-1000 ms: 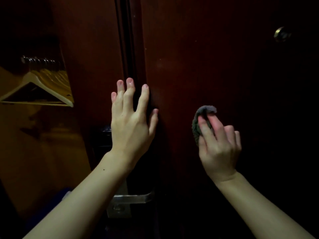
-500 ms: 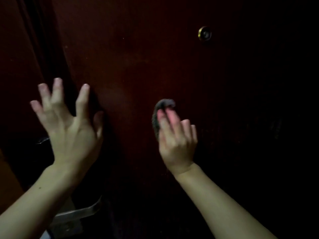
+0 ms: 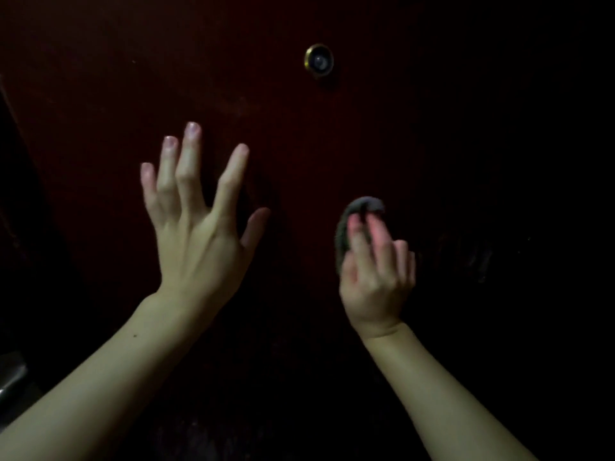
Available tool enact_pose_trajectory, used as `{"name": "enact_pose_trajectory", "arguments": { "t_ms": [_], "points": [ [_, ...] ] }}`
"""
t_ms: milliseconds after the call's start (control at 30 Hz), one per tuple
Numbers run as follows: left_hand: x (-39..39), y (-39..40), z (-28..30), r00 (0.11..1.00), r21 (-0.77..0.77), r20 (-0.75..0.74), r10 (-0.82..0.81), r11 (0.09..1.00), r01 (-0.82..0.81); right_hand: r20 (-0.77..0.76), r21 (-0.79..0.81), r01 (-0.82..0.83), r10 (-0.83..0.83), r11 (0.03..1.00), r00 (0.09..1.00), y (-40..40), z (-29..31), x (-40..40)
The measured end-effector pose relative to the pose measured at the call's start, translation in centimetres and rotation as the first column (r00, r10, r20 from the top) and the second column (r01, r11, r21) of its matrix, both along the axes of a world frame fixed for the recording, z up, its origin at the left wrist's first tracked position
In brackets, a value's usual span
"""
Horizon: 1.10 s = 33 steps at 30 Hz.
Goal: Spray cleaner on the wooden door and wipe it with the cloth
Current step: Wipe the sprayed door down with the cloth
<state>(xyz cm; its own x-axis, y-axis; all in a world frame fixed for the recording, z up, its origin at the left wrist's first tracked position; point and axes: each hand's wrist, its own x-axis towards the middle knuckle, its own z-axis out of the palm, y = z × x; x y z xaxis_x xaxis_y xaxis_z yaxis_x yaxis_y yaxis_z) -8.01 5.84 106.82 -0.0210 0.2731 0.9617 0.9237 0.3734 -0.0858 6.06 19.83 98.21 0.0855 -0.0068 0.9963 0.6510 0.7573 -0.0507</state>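
A dark reddish-brown wooden door (image 3: 266, 111) fills nearly the whole view in dim light. My left hand (image 3: 196, 224) is spread with straight fingers in front of the door's left half; I cannot tell whether it touches the wood. My right hand (image 3: 376, 264) holds a small grey cloth (image 3: 357, 211) bunched under its curled fingers and keeps it against the door, right of centre. Faint streaks show on the dark wood to the right of the cloth. No spray bottle is in view.
A brass peephole (image 3: 318, 63) sits in the door above and between my hands. The metal door handle (image 3: 11, 377) pokes in at the lower left edge. The right side of the door is almost black.
The view has swung right: wardrobe, hangers and door edge are out of sight, and the peephole sits near the top centre. My left hand has left the door's edge.
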Motion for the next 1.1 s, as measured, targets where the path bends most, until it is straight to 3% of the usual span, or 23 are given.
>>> {"name": "enact_pose_trajectory", "arguments": {
  "t_ms": [100,233,333,467,700,900,1100],
  "points": [
    [1.7,1.8,-0.2,0.999,-0.016,0.039,0.019,1.0,-0.018,-0.092,-0.088,0.009,-0.017,0.996,0.996,0.8,0.2,1.0],
    [3.0,2.7,-0.1,0.995,0.01,0.081,0.06,0.998,-0.061,0.07,0.038,-0.1,0.097,0.994,0.993,-0.9,0.4,-0.7],
    [4.7,3.6,0.2,0.999,0.007,0.024,0.033,0.999,-0.033,0.157,0.119,-0.187,0.168,0.975,0.973,0.1,0.9,0.6],
    [8.2,6.1,0.2,0.998,-0.05,-0.053,-0.022,0.999,0.019,0.178,0.122,-0.114,0.092,0.986,0.98,4.7,0.4,5.8],
    [11.8,9.7,-0.6,1.0,-0.087,-0.004,-0.011,0.996,0.01,-0.022,-0.005,-0.002,0.002,1.0,1.0,10.8,0.1,12.2],
    [13.0,10.3,-0.7,0.999,-0.062,0.041,0.029,0.998,-0.027,0.186,0.158,-0.117,0.087,0.98,0.979,8.6,0.1,10.1],
    [13.4,10.3,-0.7,0.996,-0.079,0.079,0.047,0.996,-0.04,0.112,0.121,0.027,-0.041,0.992,0.993,13.6,0.0,15.5]
  ]
}}
